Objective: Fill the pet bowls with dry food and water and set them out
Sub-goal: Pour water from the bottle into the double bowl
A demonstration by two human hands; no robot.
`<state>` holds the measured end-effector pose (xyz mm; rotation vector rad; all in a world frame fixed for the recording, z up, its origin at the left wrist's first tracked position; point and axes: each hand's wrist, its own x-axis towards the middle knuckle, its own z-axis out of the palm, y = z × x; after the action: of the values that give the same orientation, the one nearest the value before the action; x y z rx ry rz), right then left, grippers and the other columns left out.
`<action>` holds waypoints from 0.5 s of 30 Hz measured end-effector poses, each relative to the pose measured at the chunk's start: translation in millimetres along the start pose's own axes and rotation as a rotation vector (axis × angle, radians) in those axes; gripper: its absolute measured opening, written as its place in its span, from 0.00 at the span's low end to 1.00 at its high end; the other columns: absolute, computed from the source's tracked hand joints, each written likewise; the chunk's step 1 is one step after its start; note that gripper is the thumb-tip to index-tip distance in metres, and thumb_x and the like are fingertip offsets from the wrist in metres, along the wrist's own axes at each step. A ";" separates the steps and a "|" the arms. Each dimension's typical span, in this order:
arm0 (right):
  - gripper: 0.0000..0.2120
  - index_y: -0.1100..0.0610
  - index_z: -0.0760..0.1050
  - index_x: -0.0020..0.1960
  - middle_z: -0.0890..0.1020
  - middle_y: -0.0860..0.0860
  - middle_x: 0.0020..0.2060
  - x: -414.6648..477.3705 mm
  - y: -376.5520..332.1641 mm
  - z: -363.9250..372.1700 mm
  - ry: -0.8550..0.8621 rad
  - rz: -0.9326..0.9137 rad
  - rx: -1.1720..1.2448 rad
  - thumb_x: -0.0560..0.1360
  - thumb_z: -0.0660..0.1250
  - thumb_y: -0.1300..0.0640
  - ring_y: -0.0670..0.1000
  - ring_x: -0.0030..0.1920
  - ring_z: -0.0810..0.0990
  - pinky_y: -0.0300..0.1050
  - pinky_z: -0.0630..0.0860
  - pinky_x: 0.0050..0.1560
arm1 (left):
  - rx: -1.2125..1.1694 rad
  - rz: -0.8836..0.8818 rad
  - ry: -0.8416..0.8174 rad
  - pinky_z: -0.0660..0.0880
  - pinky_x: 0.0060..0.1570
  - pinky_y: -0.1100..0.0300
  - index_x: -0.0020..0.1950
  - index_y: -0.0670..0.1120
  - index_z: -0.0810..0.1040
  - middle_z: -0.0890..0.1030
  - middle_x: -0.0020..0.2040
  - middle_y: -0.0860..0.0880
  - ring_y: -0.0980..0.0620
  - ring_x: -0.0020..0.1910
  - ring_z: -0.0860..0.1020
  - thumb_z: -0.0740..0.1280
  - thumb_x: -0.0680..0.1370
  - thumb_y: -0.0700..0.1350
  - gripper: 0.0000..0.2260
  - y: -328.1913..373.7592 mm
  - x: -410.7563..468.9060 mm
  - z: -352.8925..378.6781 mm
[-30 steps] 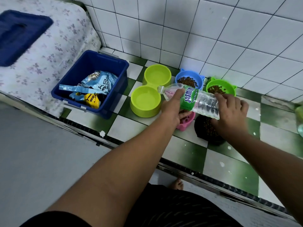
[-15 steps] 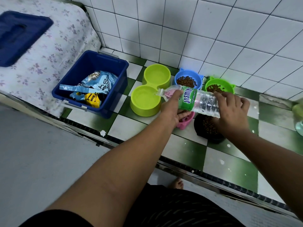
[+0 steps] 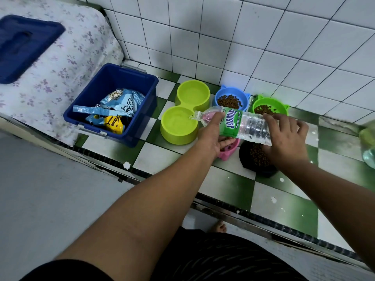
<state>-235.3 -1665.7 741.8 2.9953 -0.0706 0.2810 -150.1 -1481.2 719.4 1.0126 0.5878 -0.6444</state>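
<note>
Head view, sole camera: worn wide-angle lens faces forward and steeply down, apparently from standing height, at close range onto checked floor (image 3: 269, 197) meeting tiled wall (image 3: 243, 37).

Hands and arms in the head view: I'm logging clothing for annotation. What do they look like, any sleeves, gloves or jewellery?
The left hand and right hand are bare: no gloves, rings or watch visible. The left forearm and right forearm are uncovered. Black cloth at the lower left edge may be a sleeve; I cannot tell.
</note>
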 end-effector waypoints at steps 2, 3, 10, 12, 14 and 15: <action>0.46 0.57 0.62 0.75 0.70 0.60 0.65 0.3 0.2 -0.7 -0.004 0.000 -0.001 0.60 0.78 0.59 0.60 0.65 0.67 0.60 0.60 0.66 | 0.000 0.000 0.000 0.84 0.46 0.42 0.64 0.44 0.78 0.86 0.52 0.40 0.41 0.50 0.84 0.76 0.74 0.51 0.21 0.1 -0.1 -0.2; 0.46 0.56 0.62 0.75 0.70 0.60 0.65 0.5 0.5 -1.0 -0.006 0.001 -0.001 0.61 0.78 0.59 0.60 0.65 0.67 0.60 0.60 0.67 | 0.001 -0.001 0.000 0.84 0.47 0.42 0.64 0.44 0.78 0.86 0.53 0.40 0.41 0.50 0.85 0.76 0.74 0.51 0.22 0.2 -0.1 -0.3; 0.46 0.57 0.62 0.74 0.70 0.60 0.64 0.1 1.8 -0.1 0.015 -0.003 0.001 0.60 0.78 0.61 0.60 0.65 0.67 0.60 0.60 0.66 | 0.001 -0.004 -0.003 0.85 0.45 0.45 0.65 0.44 0.77 0.85 0.53 0.39 0.41 0.51 0.85 0.76 0.74 0.50 0.23 1.0 -5.5 0.1; 0.46 0.57 0.62 0.74 0.70 0.60 0.64 -0.1 0.8 -0.8 0.015 0.006 0.001 0.60 0.78 0.60 0.60 0.65 0.67 0.60 0.60 0.66 | -0.004 -0.001 -0.011 0.85 0.42 0.46 0.65 0.44 0.77 0.85 0.53 0.39 0.41 0.50 0.84 0.76 0.74 0.50 0.23 1.7 -6.0 -0.6; 0.46 0.56 0.62 0.74 0.70 0.60 0.64 0.0 0.4 -0.9 0.018 0.012 -0.001 0.60 0.78 0.60 0.60 0.65 0.67 0.60 0.60 0.66 | -0.001 0.000 -0.020 0.85 0.43 0.46 0.64 0.44 0.77 0.85 0.54 0.39 0.40 0.51 0.84 0.76 0.74 0.50 0.22 2.1 -7.0 -0.8; 0.46 0.56 0.62 0.74 0.70 0.59 0.64 -0.4 0.1 -0.5 0.017 0.013 -0.001 0.60 0.78 0.60 0.59 0.65 0.67 0.60 0.60 0.66 | 0.001 0.001 -0.022 0.85 0.44 0.45 0.64 0.44 0.76 0.85 0.54 0.39 0.40 0.52 0.84 0.76 0.74 0.50 0.22 2.7 -8.3 -0.7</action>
<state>-235.8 -1665.7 742.2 2.9915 -0.0887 0.3079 -153.9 -1477.8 726.5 1.0055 0.5674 -0.6540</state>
